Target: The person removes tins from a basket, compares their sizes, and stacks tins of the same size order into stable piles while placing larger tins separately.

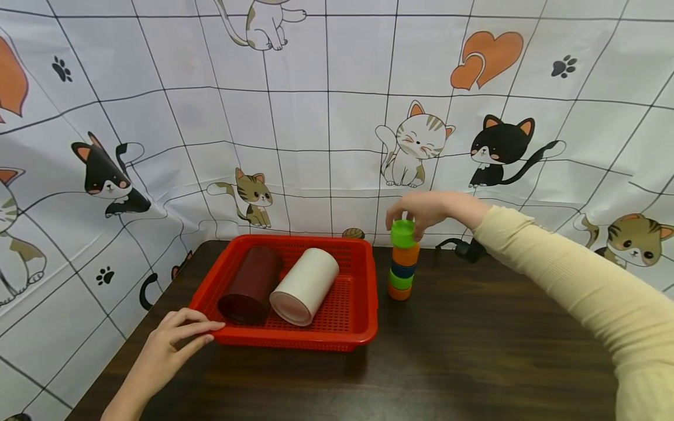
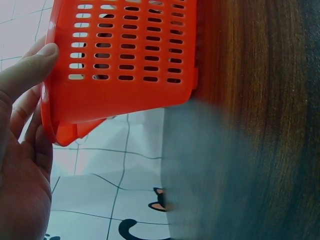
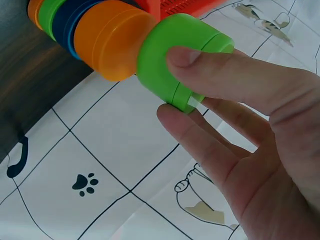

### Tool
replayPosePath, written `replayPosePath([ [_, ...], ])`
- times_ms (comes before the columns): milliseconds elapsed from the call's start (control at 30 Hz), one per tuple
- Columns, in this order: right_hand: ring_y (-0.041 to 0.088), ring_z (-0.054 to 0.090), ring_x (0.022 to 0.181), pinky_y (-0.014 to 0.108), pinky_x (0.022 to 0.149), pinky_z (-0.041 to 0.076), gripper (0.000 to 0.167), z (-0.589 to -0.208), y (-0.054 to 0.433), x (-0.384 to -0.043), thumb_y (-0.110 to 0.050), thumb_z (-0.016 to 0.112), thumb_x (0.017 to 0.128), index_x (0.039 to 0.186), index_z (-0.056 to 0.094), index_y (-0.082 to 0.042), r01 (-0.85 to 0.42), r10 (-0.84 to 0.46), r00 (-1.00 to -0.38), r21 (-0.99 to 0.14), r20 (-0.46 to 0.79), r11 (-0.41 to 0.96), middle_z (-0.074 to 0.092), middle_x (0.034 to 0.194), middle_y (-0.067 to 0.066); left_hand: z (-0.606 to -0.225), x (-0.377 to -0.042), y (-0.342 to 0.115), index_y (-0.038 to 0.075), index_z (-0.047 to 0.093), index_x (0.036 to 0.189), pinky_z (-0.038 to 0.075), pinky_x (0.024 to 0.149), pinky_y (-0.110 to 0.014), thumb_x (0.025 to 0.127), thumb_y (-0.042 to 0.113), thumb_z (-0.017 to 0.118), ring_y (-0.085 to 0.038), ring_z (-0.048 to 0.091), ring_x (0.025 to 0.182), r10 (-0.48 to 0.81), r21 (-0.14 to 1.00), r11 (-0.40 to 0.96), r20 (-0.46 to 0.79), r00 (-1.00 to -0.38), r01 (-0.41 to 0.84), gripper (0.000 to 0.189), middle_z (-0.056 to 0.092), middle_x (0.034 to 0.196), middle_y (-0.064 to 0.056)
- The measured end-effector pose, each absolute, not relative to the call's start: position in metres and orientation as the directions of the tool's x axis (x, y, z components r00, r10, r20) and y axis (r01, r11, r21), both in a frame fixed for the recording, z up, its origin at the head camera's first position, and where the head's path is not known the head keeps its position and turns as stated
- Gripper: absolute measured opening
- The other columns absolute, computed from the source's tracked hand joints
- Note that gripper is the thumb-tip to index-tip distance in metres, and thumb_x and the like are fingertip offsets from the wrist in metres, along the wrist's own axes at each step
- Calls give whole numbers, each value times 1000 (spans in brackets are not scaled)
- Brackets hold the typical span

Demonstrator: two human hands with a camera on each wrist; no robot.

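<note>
My right hand (image 1: 421, 211) pinches a light green cup (image 1: 402, 234) between thumb and fingers at the top of a stack. Below it stand an orange cup (image 1: 405, 255), a dark blue cup (image 1: 403, 270), another green cup (image 1: 401, 281) and an orange one (image 1: 399, 292) at the bottom. In the right wrist view the held green cup (image 3: 165, 60) sits against the orange cup (image 3: 112, 40), slightly offset. My left hand (image 1: 167, 351) grips the near left corner of a red basket (image 1: 295, 340). Its thumb (image 2: 35, 67) lies on the outside of the rim.
A dark brown cylinder (image 1: 253, 283) and a white cylinder (image 1: 308, 283) lie in the basket, left of the stack. Everything stands on a dark wooden table (image 1: 474, 351). A cat-print sheet (image 1: 300, 128) covers the wall along the back and left. A small black object (image 1: 467, 250) lies behind, right of the stack.
</note>
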State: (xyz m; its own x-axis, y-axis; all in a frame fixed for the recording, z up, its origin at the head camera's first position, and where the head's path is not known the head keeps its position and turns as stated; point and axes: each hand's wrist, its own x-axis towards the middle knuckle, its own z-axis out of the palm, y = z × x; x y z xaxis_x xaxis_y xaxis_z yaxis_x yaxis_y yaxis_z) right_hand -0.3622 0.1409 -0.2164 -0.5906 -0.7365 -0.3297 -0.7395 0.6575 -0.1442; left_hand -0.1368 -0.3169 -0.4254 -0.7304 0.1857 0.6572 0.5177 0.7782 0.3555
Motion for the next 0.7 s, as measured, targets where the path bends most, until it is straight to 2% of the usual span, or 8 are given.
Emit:
replayPosePath([
  [700, 35, 69, 105, 42, 87, 57, 51, -224, 154, -366, 3, 79, 77, 123, 66, -13, -738, -757, -597, -189, -265, 648, 69, 119, 12, -426, -137, -317, 29, 78, 104, 32, 75, -16, 66, -6, 83, 4, 40, 95, 181, 362, 777, 655, -734, 514, 52, 60, 99, 16],
])
